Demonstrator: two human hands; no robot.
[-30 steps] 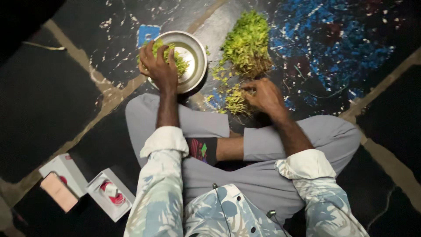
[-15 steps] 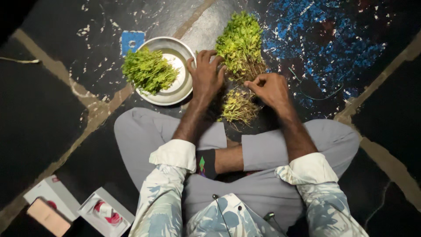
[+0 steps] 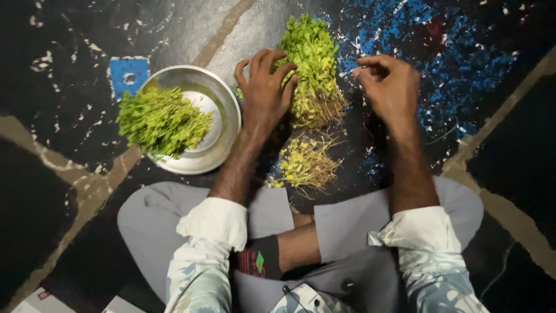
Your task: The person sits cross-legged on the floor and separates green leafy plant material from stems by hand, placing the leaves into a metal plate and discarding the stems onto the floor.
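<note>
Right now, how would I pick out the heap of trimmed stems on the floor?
Start at the round metal bowl of greens. To its right, just ahead of the crossed legs, lies a small yellowish heap of stems. Unlike the big green bunch beyond it, no hand touches it.

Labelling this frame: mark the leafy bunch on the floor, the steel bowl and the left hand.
leafy bunch (image 3: 313,64), head view, middle of its leaves
steel bowl (image 3: 223,107), head view, bare inner wall
left hand (image 3: 263,90), head view, its back
</note>
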